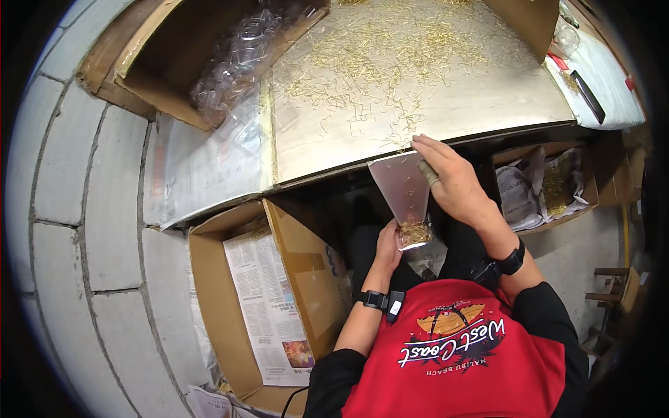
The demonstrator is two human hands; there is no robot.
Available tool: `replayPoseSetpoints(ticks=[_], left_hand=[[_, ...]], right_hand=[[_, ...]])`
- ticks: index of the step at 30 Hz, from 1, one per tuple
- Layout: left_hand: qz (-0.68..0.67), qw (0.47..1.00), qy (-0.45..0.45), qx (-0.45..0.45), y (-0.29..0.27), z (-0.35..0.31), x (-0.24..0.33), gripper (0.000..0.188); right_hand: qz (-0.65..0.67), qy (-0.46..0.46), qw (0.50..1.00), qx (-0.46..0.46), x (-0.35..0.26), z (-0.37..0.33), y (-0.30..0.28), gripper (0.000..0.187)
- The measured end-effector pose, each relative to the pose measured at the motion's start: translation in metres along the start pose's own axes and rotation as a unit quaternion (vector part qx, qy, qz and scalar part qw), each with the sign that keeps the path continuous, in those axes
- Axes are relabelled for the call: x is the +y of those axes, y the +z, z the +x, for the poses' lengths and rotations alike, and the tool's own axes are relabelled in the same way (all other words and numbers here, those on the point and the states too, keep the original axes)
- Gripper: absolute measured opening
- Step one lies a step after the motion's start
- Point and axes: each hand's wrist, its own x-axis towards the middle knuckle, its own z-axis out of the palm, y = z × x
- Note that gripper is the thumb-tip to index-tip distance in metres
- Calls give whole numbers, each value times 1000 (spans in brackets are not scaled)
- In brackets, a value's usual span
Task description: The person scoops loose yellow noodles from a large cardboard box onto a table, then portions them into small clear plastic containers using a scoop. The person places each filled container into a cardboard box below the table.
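Note:
Many small gold-coloured bent wire pieces (390, 59) lie scattered over the tabletop (488, 104). From its front edge a tapering, translucent chute (397, 181) slopes down toward me, with a few wire pieces on it. Below its narrow end, my left hand (388, 247) grips a small clear plastic box (416, 239) with gold wire pieces inside. My right hand (454, 182) is held flat beside the top of the chute, fingers stretched toward the table edge. A covering wraps one of its fingers, and nothing shows in its grasp.
A cardboard box (202, 90) of clear plastic containers (244, 52) lies at the back left. Newspaper lines an open carton (205, 279) at lower left. Another carton (592, 195) at right holds paper and gold pieces. A black strip-shaped object (587, 96) lies at far right.

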Motion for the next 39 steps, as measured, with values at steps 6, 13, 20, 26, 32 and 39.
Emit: replayPoseSetpoints(ticks=[6,13,20,26,32,39], left_hand=[[41,999,-6,13,-9,1,-5,41],[61,997,-24,38,10,5,-6,44],[49,998,-16,48,4,8,-1,40],[37,998,-7,55,6,5,3,42],[47,997,2,55,-1,12,3,44],[34,994,-23,96,0,13,8,42]], right_hand=[[-13,40,999,23,22,21,-6,34],[-140,-27,989,-34,46,38,39,43],[-124,-76,989,3,36,24,35,37],[98,45,993,-42,25,56,24,42],[-81,-77,994,-4,43,100,81,42],[-87,-84,992,-39,-2,19,57,36]])
